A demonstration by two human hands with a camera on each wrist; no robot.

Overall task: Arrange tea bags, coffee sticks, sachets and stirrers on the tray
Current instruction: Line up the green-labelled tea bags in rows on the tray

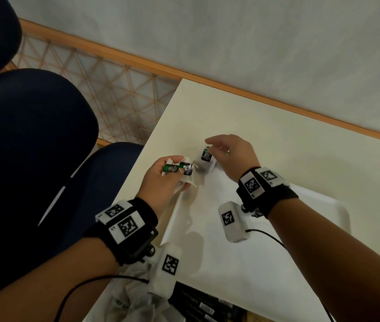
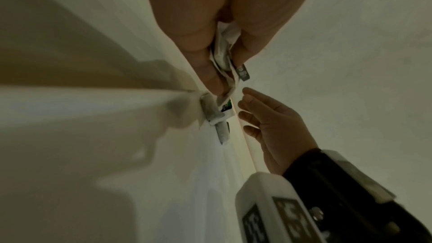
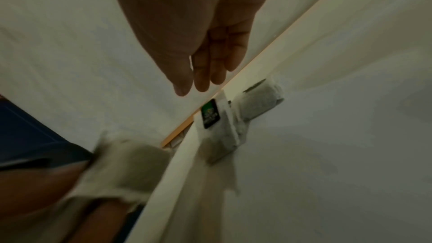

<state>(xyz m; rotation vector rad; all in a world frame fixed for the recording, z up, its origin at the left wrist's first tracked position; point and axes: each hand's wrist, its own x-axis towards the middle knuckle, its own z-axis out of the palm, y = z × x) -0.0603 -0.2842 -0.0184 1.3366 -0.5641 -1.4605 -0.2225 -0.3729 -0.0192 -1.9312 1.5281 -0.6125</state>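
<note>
Counting three green-and-black tea tags in the head view: two on the tea bags pinched in the left hand at frame centre, one under the right hand, whose fingers are spread and relaxed. Right wrist view alone shows two soft papery tea bags lying on the smooth white tray.

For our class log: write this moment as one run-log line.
left hand: grips tea bags | right hand: open above tea bags on tray | tray: on table | phase: placing tea bags
</note>
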